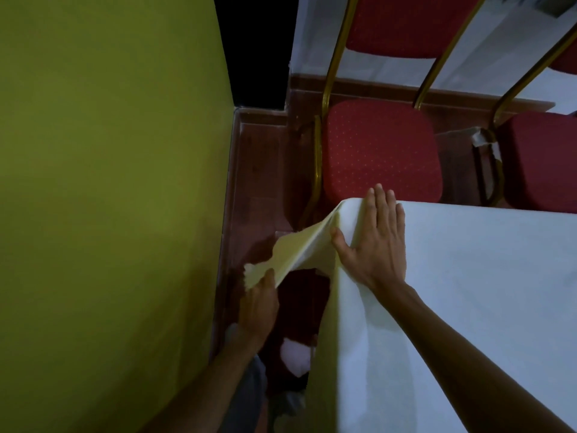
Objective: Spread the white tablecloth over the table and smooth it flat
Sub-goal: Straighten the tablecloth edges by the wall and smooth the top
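A white tablecloth (468, 292) covers the surface, filling the view from 3 to 5 o'clock. The right hand (374, 245) lies flat at centre, fingers spread toward 12, pressing the cloth at the surface's corner. From there a loose flap stretches toward 8 o'clock, where the left hand (259, 307) has its grip pinched on the flap's edge. A green wall (109, 182) stands at 9, with red chairs (381, 151) from 12 to 2.

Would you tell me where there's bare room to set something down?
Free: the tablecloth right of the right hand, and the red chair seat beyond. Crowded: the gap by the green wall, where the left hand pinches its corner.
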A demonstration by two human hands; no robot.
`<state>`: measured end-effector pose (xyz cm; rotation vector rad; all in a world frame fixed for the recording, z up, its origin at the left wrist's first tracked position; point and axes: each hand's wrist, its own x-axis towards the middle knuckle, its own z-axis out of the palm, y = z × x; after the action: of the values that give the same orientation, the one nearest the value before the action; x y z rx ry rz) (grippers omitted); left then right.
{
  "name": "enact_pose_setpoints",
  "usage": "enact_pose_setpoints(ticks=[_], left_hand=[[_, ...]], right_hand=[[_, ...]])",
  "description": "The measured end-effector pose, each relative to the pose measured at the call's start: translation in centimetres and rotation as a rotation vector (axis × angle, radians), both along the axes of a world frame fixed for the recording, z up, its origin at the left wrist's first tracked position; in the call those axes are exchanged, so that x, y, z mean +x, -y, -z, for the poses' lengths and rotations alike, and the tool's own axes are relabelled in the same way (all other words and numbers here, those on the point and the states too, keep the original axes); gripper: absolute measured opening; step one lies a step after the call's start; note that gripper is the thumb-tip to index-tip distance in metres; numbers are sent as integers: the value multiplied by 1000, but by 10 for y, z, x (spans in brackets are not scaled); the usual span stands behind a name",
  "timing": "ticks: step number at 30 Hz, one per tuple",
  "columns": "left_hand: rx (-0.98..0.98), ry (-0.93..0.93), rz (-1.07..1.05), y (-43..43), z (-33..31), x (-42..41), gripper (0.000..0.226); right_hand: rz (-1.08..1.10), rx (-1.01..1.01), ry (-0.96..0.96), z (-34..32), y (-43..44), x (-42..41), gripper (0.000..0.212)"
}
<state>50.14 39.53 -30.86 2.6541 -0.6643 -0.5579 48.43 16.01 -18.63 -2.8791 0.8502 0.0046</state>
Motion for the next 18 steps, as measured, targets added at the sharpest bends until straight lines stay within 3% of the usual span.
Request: enact_pose_setpoints(ticks=[6, 11, 15, 18], left_hand=[[-9, -199, -148, 29, -11, -50, 45], [127, -251, -130, 18, 7, -57, 54], [67, -265, -81, -10, 42, -53, 52], [261, -303, -125, -45, 70, -42, 61]], right_hand=[[113, 2, -29, -3, 1, 33, 106], [64, -40, -65, 1, 14, 48, 86], [48, -63, -69, 3, 14, 49, 78], [28, -70, -68, 2, 14, 50, 76]])
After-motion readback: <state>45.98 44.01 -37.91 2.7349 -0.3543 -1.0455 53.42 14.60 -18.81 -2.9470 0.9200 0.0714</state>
